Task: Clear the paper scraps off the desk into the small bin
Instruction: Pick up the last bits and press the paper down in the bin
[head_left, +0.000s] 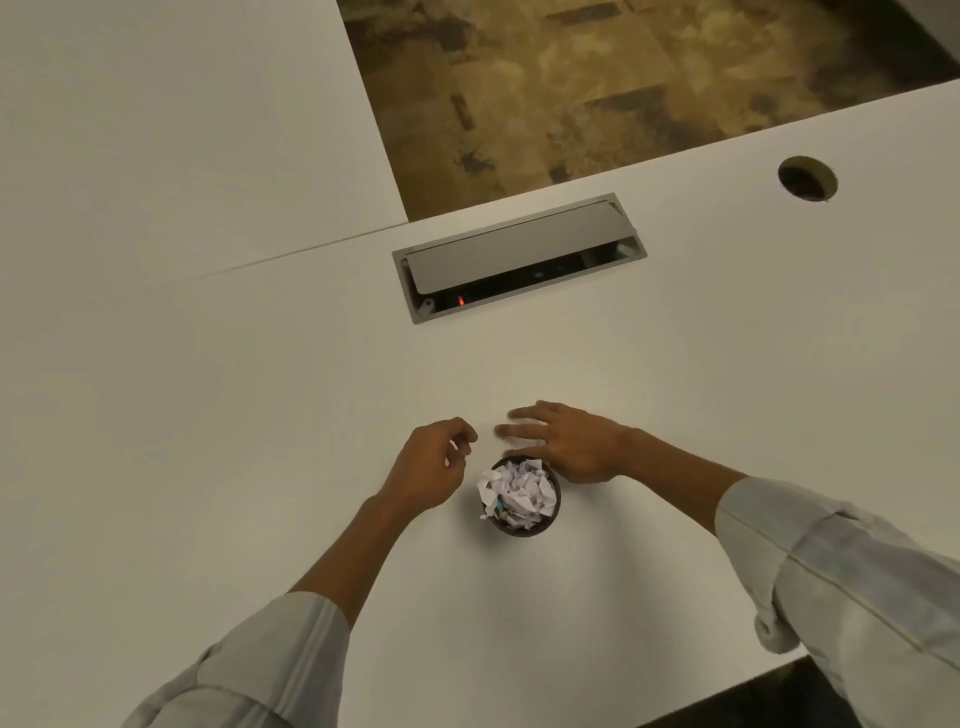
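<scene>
A small dark round bin (521, 526) stands on the white desk (260, 405), filled to the rim with crumpled white paper scraps (517, 493). My left hand (428, 467) hovers just left of the bin, fingers curled loosely with nothing visible in them. My right hand (566, 441) is flat and spread, palm down, just beyond and right of the bin, its fingers blurred. I see no loose scraps on the desk surface.
A grey cable hatch (519, 254) with a red light sits in the desk beyond the hands. A round cable hole (807, 178) is at the far right. Patterned carpet (597, 88) shows past the desk's far edge. The near edge runs at bottom right.
</scene>
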